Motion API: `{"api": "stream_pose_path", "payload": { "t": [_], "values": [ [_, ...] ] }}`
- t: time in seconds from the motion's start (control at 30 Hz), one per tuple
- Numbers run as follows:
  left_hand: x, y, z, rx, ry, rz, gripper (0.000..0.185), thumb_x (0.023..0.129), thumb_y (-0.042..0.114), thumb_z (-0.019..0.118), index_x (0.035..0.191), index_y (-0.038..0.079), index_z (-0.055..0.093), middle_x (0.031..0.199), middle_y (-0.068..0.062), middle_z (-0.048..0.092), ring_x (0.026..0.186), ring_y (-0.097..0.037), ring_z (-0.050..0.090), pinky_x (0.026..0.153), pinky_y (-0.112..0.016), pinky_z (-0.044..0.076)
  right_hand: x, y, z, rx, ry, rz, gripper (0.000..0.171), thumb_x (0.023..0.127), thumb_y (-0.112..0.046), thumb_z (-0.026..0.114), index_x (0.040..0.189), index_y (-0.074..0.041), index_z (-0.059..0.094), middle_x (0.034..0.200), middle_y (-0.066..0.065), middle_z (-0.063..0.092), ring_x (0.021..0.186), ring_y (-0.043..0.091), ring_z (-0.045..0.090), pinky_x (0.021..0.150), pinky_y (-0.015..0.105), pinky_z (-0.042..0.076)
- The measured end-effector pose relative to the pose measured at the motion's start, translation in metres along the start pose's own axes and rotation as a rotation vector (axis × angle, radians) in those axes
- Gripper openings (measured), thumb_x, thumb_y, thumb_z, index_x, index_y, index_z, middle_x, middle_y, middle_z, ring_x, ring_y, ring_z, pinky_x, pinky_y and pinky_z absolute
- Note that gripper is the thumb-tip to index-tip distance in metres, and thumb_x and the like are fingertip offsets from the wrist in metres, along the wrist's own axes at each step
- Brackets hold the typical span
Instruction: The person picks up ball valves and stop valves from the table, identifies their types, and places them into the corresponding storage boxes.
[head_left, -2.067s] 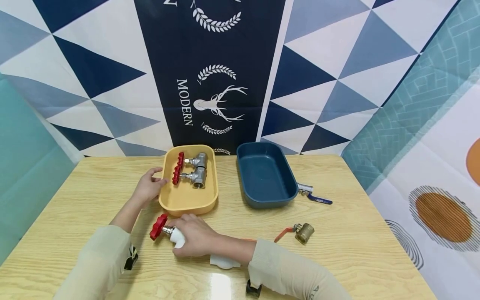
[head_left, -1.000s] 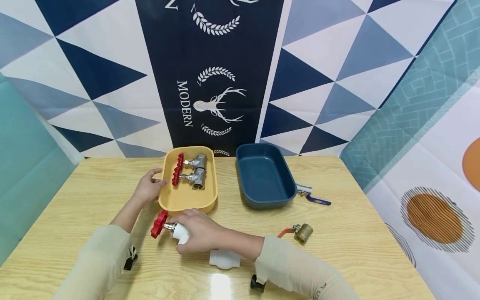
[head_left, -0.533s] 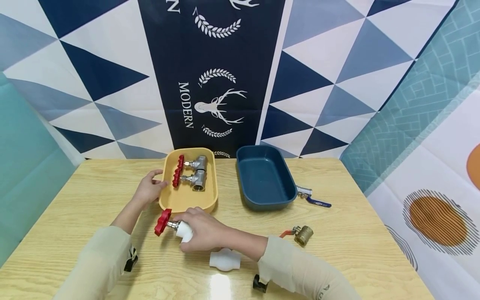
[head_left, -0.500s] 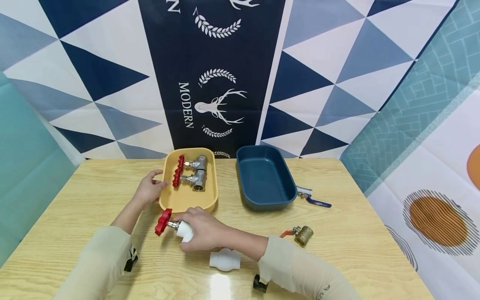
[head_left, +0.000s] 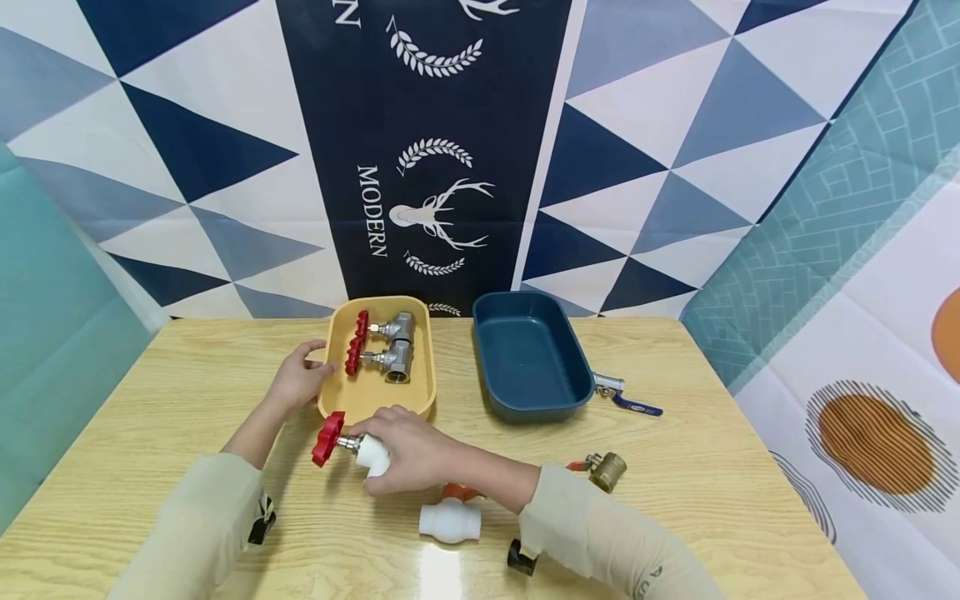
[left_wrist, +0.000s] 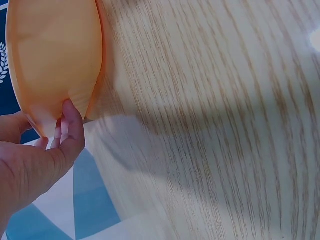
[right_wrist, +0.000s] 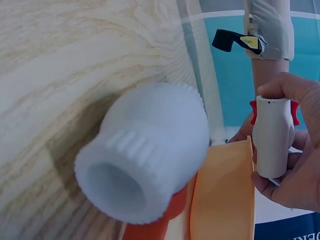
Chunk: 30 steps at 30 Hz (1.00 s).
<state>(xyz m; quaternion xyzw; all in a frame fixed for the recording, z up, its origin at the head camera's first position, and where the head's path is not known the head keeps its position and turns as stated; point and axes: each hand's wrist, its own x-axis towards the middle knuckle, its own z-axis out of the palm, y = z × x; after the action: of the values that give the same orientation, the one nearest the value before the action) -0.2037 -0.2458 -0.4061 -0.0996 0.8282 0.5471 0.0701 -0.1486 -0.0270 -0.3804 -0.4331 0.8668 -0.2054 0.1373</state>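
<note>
My right hand (head_left: 415, 452) grips a white-bodied valve with a red handwheel (head_left: 327, 438), held just in front of the yellow bin (head_left: 352, 407). In the right wrist view, the white valve body (right_wrist: 271, 137) lies between thumb and fingers. At the bin's left side, my left hand (head_left: 297, 377) pinches the rim; the left wrist view shows its fingers (left_wrist: 74, 125) on the bin wall. Two metal valves with red handwheels (head_left: 396, 358) lie inside that bin. On the table below my right forearm lies a white ball valve (head_left: 450, 522) with an orange handle, partly hidden.
A dark blue bin (head_left: 532, 358) stands right of the yellow one. Beside it lies a metal ball valve with a blue lever (head_left: 636, 406). Nearer sits a brass ball valve (head_left: 608, 472) with a red lever. Patterned cloth (head_left: 442, 167) rises behind the table.
My right hand has lifted slightly away from me and to the right with the white valve. More of the ball valve's orange handle shows. My left hand stays on the bin rim.
</note>
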Motion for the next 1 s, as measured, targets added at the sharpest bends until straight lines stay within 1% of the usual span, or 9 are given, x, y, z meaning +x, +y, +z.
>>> {"api": "stream_pose_path", "payload": {
  "t": [0.13, 0.37, 0.5, 0.63, 0.87, 1.0],
  "values": [
    [0.0, 0.0, 0.0, 0.001, 0.001, 0.0, 0.055, 0.098, 0.013, 0.046, 0.146, 0.001, 0.022, 0.121, -0.032, 0.047, 0.09, -0.034, 0.066, 0.067, -0.036, 0.058, 0.002, 0.0, -0.003, -0.006, -0.008, -0.013, 0.064, 0.072, -0.03, 0.076, 0.131, -0.023, 0.052, 0.102, -0.008, 0.055, 0.091, 0.005, 0.043, 0.067, 0.012, 0.036],
    [0.0, -0.002, 0.001, -0.011, -0.005, -0.005, 0.056, 0.098, 0.013, 0.046, 0.146, 0.001, 0.02, 0.123, -0.033, 0.047, 0.097, -0.039, 0.063, 0.072, -0.039, 0.058, 0.005, -0.001, -0.009, -0.042, -0.011, -0.036, 0.063, 0.072, -0.032, 0.075, 0.13, -0.021, 0.053, 0.103, -0.007, 0.056, 0.091, 0.005, 0.043, 0.068, 0.013, 0.036],
    [0.001, -0.003, 0.001, -0.012, 0.002, 0.003, 0.055, 0.098, 0.013, 0.046, 0.146, 0.001, 0.022, 0.122, -0.033, 0.048, 0.094, -0.037, 0.065, 0.071, -0.039, 0.058, 0.005, -0.001, -0.012, -0.055, 0.001, -0.054, 0.063, 0.071, -0.031, 0.075, 0.129, -0.02, 0.054, 0.099, -0.007, 0.055, 0.089, 0.005, 0.044, 0.067, 0.013, 0.035],
    [0.002, -0.004, 0.0, -0.014, 0.002, 0.01, 0.056, 0.098, 0.014, 0.046, 0.146, 0.001, 0.022, 0.121, -0.032, 0.048, 0.092, -0.034, 0.066, 0.071, -0.039, 0.058, 0.006, 0.002, -0.014, -0.045, 0.006, -0.062, 0.061, 0.071, -0.03, 0.076, 0.128, -0.02, 0.055, 0.097, -0.007, 0.055, 0.088, 0.005, 0.044, 0.066, 0.012, 0.036],
    [0.002, -0.004, 0.0, -0.009, 0.004, 0.018, 0.055, 0.097, 0.013, 0.047, 0.145, 0.001, 0.023, 0.122, -0.033, 0.049, 0.096, -0.037, 0.064, 0.072, -0.039, 0.058, 0.008, 0.004, -0.02, -0.025, -0.013, -0.052, 0.061, 0.072, -0.031, 0.076, 0.128, -0.021, 0.055, 0.101, -0.006, 0.056, 0.091, 0.007, 0.044, 0.067, 0.013, 0.037],
    [0.001, -0.004, 0.0, -0.007, 0.009, 0.019, 0.055, 0.097, 0.014, 0.048, 0.145, 0.001, 0.025, 0.119, -0.032, 0.049, 0.093, -0.034, 0.064, 0.069, -0.036, 0.058, 0.01, 0.005, -0.022, -0.035, -0.013, -0.06, 0.06, 0.072, -0.03, 0.075, 0.128, -0.02, 0.055, 0.103, -0.005, 0.056, 0.092, 0.007, 0.044, 0.069, 0.013, 0.037]
  ]
}}
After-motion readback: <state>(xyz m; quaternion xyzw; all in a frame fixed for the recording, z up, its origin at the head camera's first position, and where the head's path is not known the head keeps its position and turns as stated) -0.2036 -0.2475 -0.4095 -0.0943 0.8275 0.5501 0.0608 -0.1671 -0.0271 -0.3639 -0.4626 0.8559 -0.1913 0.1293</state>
